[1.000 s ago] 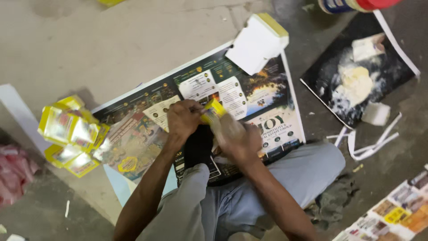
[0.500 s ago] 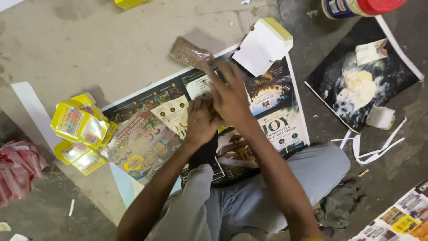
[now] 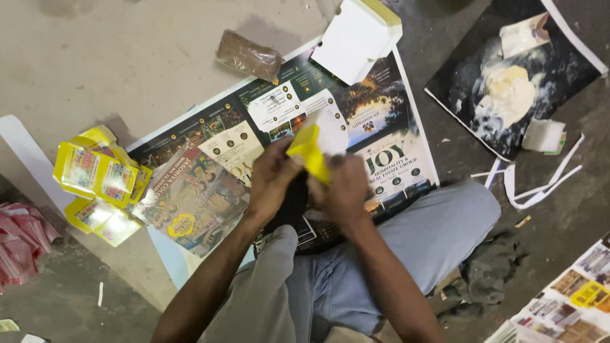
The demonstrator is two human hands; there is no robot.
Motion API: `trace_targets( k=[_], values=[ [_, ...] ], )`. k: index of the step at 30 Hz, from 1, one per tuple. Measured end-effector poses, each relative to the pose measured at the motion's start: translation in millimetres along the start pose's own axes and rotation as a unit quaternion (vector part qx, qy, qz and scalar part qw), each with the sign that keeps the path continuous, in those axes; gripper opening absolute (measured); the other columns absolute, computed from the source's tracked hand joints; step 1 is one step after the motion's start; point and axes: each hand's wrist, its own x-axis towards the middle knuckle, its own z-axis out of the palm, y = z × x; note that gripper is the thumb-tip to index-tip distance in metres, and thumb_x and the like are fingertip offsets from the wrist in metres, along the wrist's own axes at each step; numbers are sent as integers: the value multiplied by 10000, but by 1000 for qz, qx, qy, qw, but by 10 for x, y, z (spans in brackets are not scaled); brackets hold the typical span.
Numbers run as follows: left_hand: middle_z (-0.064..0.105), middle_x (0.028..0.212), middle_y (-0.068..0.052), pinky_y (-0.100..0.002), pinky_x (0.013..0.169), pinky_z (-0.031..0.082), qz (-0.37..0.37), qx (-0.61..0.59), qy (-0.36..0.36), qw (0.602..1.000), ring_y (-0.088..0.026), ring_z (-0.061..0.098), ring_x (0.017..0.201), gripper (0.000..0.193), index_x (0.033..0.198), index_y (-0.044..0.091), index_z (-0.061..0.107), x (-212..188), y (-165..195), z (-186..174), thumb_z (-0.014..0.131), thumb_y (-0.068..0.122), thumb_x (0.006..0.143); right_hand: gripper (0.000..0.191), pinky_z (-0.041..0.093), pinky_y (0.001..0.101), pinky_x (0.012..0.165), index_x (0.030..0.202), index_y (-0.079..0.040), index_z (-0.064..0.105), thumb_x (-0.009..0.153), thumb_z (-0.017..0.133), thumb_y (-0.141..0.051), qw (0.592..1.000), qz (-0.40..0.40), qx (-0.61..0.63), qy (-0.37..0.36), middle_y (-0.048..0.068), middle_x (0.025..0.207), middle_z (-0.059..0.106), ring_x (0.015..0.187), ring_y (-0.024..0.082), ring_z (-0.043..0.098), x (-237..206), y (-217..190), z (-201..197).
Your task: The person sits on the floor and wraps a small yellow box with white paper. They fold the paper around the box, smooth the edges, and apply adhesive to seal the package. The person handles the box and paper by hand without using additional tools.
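1. Over the printed poster (image 3: 387, 159) on the floor, our left hand (image 3: 270, 181) and right hand (image 3: 346, 190) meet, both clamped on a yellow carton flap (image 3: 308, 149)
2. Left of us lies a pile of yellow cartons (image 3: 95, 174)
3. Beyond sits a brown packet (image 3: 249, 56)

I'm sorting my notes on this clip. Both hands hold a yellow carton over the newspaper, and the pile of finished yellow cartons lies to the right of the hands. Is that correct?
Not quite. The pile of yellow cartons lies to the left of the hands, on the person's left side, as the head view shows. The rest stands: the left hand and right hand hold a yellow carton over the newspaper.
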Motion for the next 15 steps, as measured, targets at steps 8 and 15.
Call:
trace_targets(
  k=[8,15],
  values=[
    [587,1350,-146,-372,1103,478,144,236,-107,955,-273,577,1319,536,1320,96,494,236,-64,-28,696,-99,864,475,427,438,1031,1233,-22,509,855,796,-49,987,143,33,69,189,1269,520,1189,345,532,-114,47,34],
    [550,1362,-178,-554,1345,81,167,243,-113,949,-285,604,1232,765,1423,58,425,105,-161,-124,513,-244,725,693,256,447,1339,1660,14,180,1055,517,1,926,206,315,37,224,1710,320,1606,330,320,-270,16,226]
  ],
)
